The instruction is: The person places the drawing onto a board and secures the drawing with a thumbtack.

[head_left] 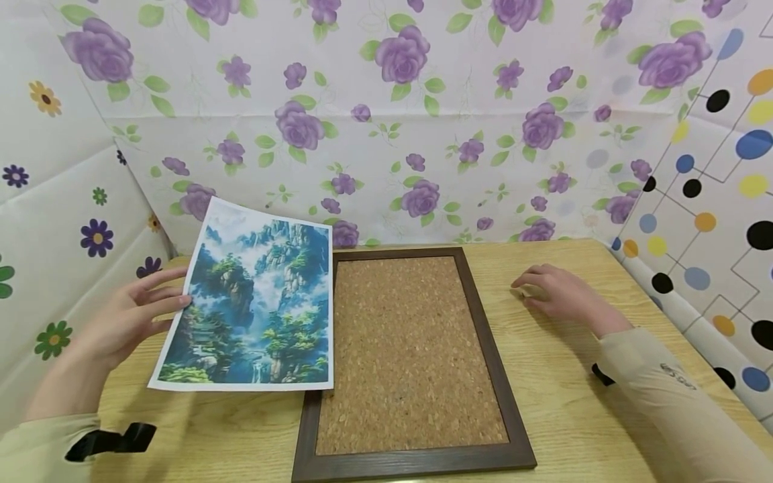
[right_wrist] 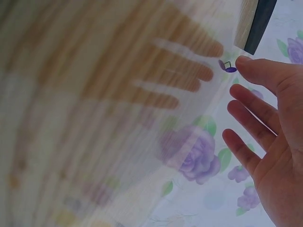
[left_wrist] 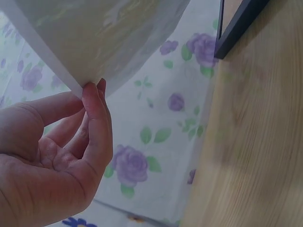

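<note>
Fingers of the left hand (head_left: 123,315) were pinched on the left edge of a landscape print (head_left: 260,302), held up partly over the framed corkboard (head_left: 410,355). Fingers of the right hand (head_left: 561,292) were loosely spread, nothing visibly gripped tbh, right by some tiny purple thing (right_wrist: 230,69).

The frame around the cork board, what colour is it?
The frame is dark brown, shown best in the head view.

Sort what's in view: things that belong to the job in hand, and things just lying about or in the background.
Likely part of the job:
landscape print, pinched by the left hand
framed cork board
small purple item by the right hand, too small to identify

Apparently just surroundings:
wooden table
flowered backdrop
dotted sheet
black wrist straps
</note>
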Available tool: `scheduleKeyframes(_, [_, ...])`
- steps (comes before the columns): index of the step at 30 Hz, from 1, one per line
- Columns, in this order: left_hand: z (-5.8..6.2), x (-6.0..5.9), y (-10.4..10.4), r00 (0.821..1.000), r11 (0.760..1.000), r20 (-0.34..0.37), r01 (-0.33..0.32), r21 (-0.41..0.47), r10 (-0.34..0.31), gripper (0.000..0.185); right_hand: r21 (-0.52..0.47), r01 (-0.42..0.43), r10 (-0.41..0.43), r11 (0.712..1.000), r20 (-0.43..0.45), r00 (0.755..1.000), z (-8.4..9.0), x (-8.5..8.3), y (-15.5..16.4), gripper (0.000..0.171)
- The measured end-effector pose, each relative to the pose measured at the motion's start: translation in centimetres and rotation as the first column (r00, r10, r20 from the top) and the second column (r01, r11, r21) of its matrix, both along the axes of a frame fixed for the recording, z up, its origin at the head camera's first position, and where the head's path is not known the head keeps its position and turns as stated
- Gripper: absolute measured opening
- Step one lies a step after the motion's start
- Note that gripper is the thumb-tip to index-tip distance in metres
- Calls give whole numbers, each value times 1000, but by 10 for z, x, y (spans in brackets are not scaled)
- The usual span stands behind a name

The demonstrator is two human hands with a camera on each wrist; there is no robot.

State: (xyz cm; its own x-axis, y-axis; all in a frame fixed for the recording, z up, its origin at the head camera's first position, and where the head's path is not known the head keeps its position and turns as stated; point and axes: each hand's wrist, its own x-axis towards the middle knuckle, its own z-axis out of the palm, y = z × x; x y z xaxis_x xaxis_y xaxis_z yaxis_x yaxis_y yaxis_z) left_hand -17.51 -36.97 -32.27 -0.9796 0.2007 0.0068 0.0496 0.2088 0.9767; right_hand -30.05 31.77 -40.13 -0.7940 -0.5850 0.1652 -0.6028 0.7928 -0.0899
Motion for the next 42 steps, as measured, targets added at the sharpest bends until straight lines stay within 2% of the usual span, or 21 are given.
scheduleKeyframes(3, [-2,-2,12,1000,1000,-5,11,27,-11,47,0,-6,6,1000,-4,1000,0,0,0,32])
scheduleKeyframes(10, [-7,-6,39,1000,1000,4,7,6,-8,51,6,-3,3,1000,10,1000,1,0,-1,27])
scheduleKeyframes(16, [-8,-6,59,1000,999,-6,-30,36,30,56,9,-5,5,1000,12,1000,2,0,0,24])
scheduleKeyframes(25, [-8,-6,80,997,997,31,-66,49,64,65,14,-8,8,1000,17,1000,1,-3,-1,23])
scheduleKeyframes(31, [-9,-7,95,997,995,40,-66,69,63,65,21,-8,8,1000,13,1000,1,-3,-2,22])
scheduleKeyframes(42, [-19,-10,118,995,991,58,-85,103,79,66,22,11,-12,1000,12,1000,1,-5,-1,21])
